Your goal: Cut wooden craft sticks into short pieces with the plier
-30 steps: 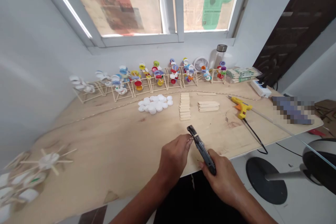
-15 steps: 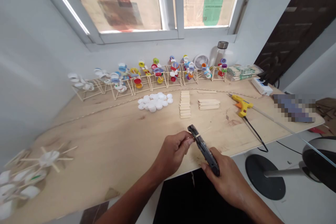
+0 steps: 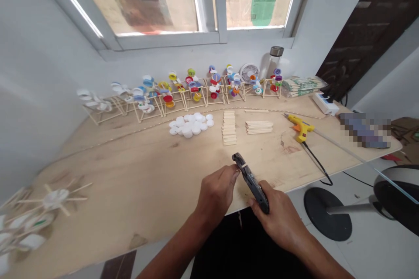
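Observation:
My right hand (image 3: pixel 279 211) is wrapped around the handles of a dark pliers-like cutter (image 3: pixel 253 187), whose head points up and to the left over the table's front edge. At its jaws, the fingertips of my left hand (image 3: pixel 218 189) are pinched together on a thin wooden stick, mostly hidden by the fingers and the tool. A short pale piece of wood (image 3: pixel 245 165) shows across the cutter's head. Beyond my hands lie a column of short wooden sticks (image 3: pixel 229 128), a bundle of longer sticks (image 3: pixel 259 127) and a cluster of white bottle caps (image 3: pixel 191 124).
A yellow glue gun (image 3: pixel 301 128) lies at the right, its cord hanging over the edge. Stick frames with coloured cap wheels (image 3: pixel 196 87) line the wall. Cap-and-stick wheels (image 3: pixel 56 199) lie at left. A small fan (image 3: pixel 249 73), bottle (image 3: pixel 275 61) and power strip (image 3: pixel 326 104) stand behind.
The view has shifted slightly. My left hand has turned a little, its fingers still at the jaws; my right hand keeps hold of the cutter.

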The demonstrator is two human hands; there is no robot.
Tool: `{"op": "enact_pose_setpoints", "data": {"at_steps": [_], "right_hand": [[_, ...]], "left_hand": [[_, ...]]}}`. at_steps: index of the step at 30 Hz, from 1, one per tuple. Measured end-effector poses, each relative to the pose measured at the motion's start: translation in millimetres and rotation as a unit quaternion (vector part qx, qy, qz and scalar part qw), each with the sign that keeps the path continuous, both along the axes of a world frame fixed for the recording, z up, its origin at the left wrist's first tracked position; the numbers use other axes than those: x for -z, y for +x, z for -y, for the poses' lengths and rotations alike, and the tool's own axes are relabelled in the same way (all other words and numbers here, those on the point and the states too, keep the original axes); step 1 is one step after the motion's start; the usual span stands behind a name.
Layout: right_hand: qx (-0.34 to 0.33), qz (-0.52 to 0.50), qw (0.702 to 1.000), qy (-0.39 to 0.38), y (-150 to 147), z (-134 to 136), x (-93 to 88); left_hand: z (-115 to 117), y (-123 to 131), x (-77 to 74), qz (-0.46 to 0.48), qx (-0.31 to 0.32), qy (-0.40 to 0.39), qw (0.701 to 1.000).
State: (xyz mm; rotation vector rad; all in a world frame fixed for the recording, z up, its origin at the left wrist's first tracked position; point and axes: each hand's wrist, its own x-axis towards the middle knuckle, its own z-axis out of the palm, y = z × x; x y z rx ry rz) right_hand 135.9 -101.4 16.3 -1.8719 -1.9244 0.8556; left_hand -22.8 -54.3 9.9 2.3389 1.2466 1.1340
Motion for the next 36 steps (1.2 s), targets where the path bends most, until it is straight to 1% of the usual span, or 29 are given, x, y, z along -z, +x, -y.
{"op": "enact_pose_setpoints", "data": {"at_steps": [2, 4, 6, 8, 10, 11, 12, 13, 15, 17, 19, 20, 21, 23, 27, 31, 34, 36], "right_hand": [[-0.005, 0.000, 1.000, -0.003, 1.5, 1.4, -2.9], [-0.012, 0.001, 1.000, -0.004, 3.2, 3.3, -5.4], [-0.019, 0.002, 1.000, -0.001, 4.5, 5.0, -7.1], [-0.025, 0.006, 1.000, 0.004, 5.1, 5.9, -7.4], [-0.027, 0.018, 0.999, 0.010, 4.9, 5.7, -6.0], [-0.026, 0.026, 0.999, 0.012, 4.5, 5.2, -4.7], [-0.023, 0.035, 0.999, 0.014, 3.9, 4.4, -3.1], [-0.019, 0.042, 0.999, 0.014, 3.2, 3.5, -1.4], [-0.008, 0.048, 0.999, 0.013, 1.9, 1.6, 1.5], [0.000, 0.044, 0.999, 0.012, 1.2, 0.3, 2.7], [0.003, 0.032, 0.999, 0.008, 1.5, -0.1, 1.9], [0.003, 0.026, 1.000, 0.005, 2.0, 0.1, 0.8], [0.002, 0.021, 1.000, 0.003, 2.7, 0.4, -0.5], [0.001, 0.016, 1.000, 0.001, 4.2, 1.3, -3.5], [-0.009, 0.005, 1.000, -0.002, 6.7, 3.7, -8.4], [-0.024, -0.009, 1.000, 0.007, 8.6, 6.3, -10.1], [-0.023, -0.004, 1.000, 0.011, 8.8, 6.9, -7.8], [-0.016, 0.003, 1.000, 0.009, 8.0, 6.1, -4.5]], "left_hand": [[-0.5, -1.5, -6.3, 0.026, 0.027, -0.048, 0.998], [-2.0, -4.3, -14.6, 0.045, 0.042, -0.119, 0.991], [-4.6, -7.7, -21.9, 0.063, 0.063, -0.195, 0.977], [-8.1, -11.1, -26.3, 0.088, 0.101, -0.261, 0.956], [-10.9, -13.0, -26.9, 0.107, 0.133, -0.298, 0.939], [-11.5, -12.8, -25.8, 0.109, 0.138, -0.301, 0.937], [-11.2, -11.9, -24.0, 0.103, 0.130, -0.293, 0.942], [-10.2, -10.3, -21.4, 0.091, 0.109, -0.271, 0.952], [-6.2, -5.5, -14.6, 0.056, 0.045, -0.188, 0.980], [-1.6, -0.5, -7.4, 0.020, -0.016, -0.075, 0.997], [1.2, 2.7, -2.2, -0.017, -0.039, 0.001, 0.999], [1.6, 3.3, -1.1, -0.025, -0.034, 0.016, 0.999], [1.2, 3.3, -1.1, -0.024, -0.023, 0.016, 0.999], [-0.9, 1.7, -4.9, 0.000, 0.013, -0.011, 1.000], [-6.5, -4.9, -21.0, 0.029, 0.063, -0.118, 0.991], [-12.4, -11.2, -33.3, 0.060, 0.110, -0.225, 0.966], [-16.8, -12.8, -35.0, 0.080, 0.144, -0.266, 0.950], [-18.0, -11.6, -32.8, 0.073, 0.141, -0.263, 0.952]]}}
